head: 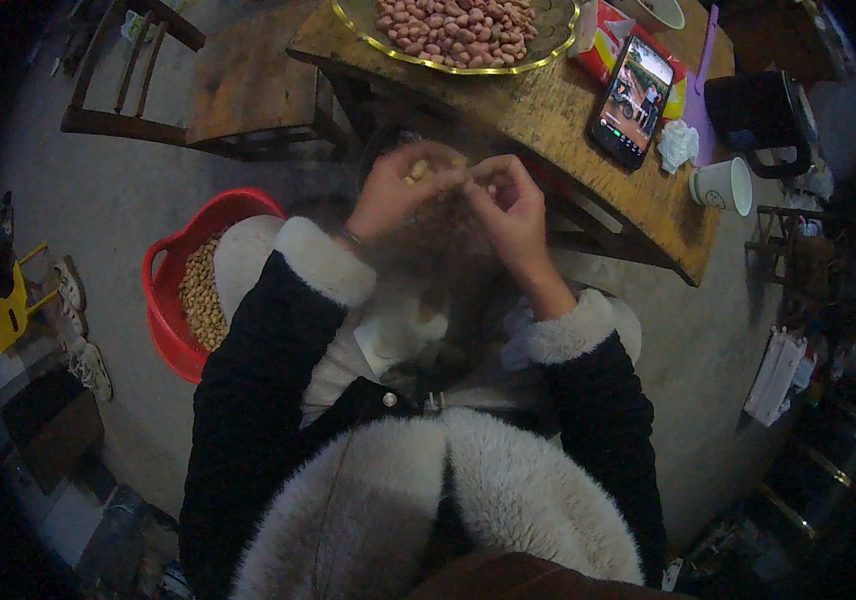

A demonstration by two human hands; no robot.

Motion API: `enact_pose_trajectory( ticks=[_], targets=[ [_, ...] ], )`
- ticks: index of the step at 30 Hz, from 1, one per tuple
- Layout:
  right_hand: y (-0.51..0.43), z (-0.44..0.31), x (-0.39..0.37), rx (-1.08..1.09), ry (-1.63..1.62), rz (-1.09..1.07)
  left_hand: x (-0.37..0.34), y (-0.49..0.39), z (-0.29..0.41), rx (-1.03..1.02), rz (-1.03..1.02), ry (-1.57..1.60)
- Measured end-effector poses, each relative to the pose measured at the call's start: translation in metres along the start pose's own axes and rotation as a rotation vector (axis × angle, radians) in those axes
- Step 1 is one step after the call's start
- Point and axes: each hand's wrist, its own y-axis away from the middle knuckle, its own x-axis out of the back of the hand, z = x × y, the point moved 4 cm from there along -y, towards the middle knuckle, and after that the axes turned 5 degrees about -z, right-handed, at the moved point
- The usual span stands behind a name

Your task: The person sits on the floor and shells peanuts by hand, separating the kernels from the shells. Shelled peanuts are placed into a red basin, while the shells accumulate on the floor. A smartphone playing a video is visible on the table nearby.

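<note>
Several peanuts in the shell [419, 171] rest in the curled palm of my left hand [398, 191]. Its thumb and fingertips meet those of my right hand [514, 210] over my lap, around a small peanut that is blurred and mostly covered. Something small and pale, perhaps a kernel, shows inside the curled fingers of my right hand. Below both hands is a dark, blurred area whose contents I cannot make out. To the left, a red plastic basket [165, 322] holds many peanuts in the shell [202, 300]. A gold-rimmed tray [548, 60] of shelled, pink-skinned peanuts [458, 34] stands ahead.
The worn wooden table [533, 112] carries a lit smartphone [634, 101], a red packet [600, 37], crumpled tissue [678, 146], a paper cup [722, 186] and a black kettle [754, 112]. A wooden chair [255, 75] stands at the left, with shoes [88, 367] on the floor.
</note>
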Motion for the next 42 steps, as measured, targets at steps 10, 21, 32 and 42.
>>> enact_pose_trajectory(
  ticks=[10,21,32,42],
  targets=[
    [0.006,-0.005,-0.005,-0.102,0.074,0.01,-0.005,0.007,0.01,0.011,0.066,-0.013],
    [0.009,0.0,-0.011,-0.152,-0.035,0.045,-0.01,0.012,0.012,0.012,0.138,0.02],
    [0.011,-0.005,-0.014,-0.372,-0.351,0.049,-0.018,0.012,0.01,0.087,0.095,0.406],
    [0.011,0.004,-0.02,-0.4,-0.752,0.05,-0.02,0.012,0.008,0.205,0.02,0.711]
  ],
)
